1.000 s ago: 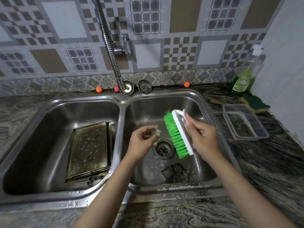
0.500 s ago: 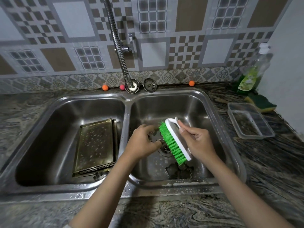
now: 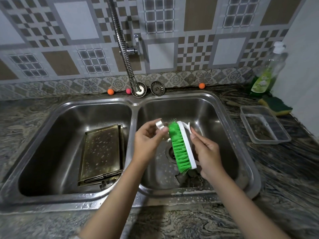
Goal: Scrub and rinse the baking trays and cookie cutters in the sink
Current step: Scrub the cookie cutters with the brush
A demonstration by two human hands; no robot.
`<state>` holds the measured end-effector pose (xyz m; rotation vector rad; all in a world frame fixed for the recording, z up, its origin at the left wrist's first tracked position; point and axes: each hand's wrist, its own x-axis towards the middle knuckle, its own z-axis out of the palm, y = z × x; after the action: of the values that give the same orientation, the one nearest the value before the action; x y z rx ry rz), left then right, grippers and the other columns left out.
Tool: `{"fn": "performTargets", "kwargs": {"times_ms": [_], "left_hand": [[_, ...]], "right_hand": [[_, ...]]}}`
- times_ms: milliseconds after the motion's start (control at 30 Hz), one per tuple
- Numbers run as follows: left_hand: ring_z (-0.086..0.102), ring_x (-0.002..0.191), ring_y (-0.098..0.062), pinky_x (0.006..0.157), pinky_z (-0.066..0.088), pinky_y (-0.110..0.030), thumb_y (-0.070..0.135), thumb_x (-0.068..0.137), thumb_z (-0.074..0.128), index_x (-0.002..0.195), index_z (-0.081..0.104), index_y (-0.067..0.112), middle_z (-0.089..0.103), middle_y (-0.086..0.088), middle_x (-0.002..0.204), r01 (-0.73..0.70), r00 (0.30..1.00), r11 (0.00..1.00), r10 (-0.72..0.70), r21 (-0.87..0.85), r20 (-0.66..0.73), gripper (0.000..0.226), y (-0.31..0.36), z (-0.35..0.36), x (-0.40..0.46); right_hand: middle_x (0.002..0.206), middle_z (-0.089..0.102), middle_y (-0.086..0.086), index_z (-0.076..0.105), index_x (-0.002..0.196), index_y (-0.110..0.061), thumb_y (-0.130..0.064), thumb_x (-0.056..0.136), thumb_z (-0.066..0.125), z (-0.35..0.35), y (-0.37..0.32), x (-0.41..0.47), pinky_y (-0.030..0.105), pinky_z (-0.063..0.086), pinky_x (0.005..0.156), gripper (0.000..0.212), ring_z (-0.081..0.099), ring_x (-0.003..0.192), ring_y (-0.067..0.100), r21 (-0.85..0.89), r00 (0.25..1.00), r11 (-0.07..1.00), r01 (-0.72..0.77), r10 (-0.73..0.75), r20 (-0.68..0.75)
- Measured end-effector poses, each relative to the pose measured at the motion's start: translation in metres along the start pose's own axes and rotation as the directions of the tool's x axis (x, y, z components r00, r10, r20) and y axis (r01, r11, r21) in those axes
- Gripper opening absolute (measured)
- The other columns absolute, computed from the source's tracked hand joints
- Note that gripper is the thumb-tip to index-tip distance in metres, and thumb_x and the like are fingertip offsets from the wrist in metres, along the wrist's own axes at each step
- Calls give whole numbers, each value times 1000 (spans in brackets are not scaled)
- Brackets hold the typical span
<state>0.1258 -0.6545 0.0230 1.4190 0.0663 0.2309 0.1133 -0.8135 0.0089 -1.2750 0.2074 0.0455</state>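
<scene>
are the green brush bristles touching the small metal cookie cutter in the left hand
Touching. The head view shows the green-bristled white scrub brush with its top bristles pressed against the small metal cookie cutter.

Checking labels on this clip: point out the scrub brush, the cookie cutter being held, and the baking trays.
scrub brush (image 3: 181, 149), head view, on the green bristles.
cookie cutter (image 3: 160, 125), head view, on its metal band above the left hand's fingers.
baking trays (image 3: 101, 152), head view, on the top tray's face, left basin.
</scene>
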Motion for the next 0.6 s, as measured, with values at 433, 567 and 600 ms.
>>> {"fn": "performTargets", "kwargs": {"times_ms": [433,567,600], "left_hand": [[53,124,-21,105,42,-40,37,93,50,114,55,48,52,-9,139,104,994,991,-107,82,26,24,-17,17,3],[60,81,-10,68,50,-22,20,91,60,110,60,33,64,-8,102,-15,992,1000,17,12,-128,23,-15,12,3],[56,73,-8,60,48,-18,15,92,59,108,61,29,61,-8,95,-11,989,1000,9,-12,-145,21,-12,12,3]], "right_hand": [[93,74,4,66,116,-24,-20,92,60,21,12,-4,39,58,67,26,69,79,18,52,982,998,-46,55,-181],[90,74,-7,68,113,-27,-22,91,61,21,15,0,45,58,75,24,70,84,16,9,981,1000,-11,12,-191],[90,74,-10,68,113,-27,-22,91,62,20,14,1,45,58,77,24,70,85,15,-1,981,1000,6,-6,-196]]}}
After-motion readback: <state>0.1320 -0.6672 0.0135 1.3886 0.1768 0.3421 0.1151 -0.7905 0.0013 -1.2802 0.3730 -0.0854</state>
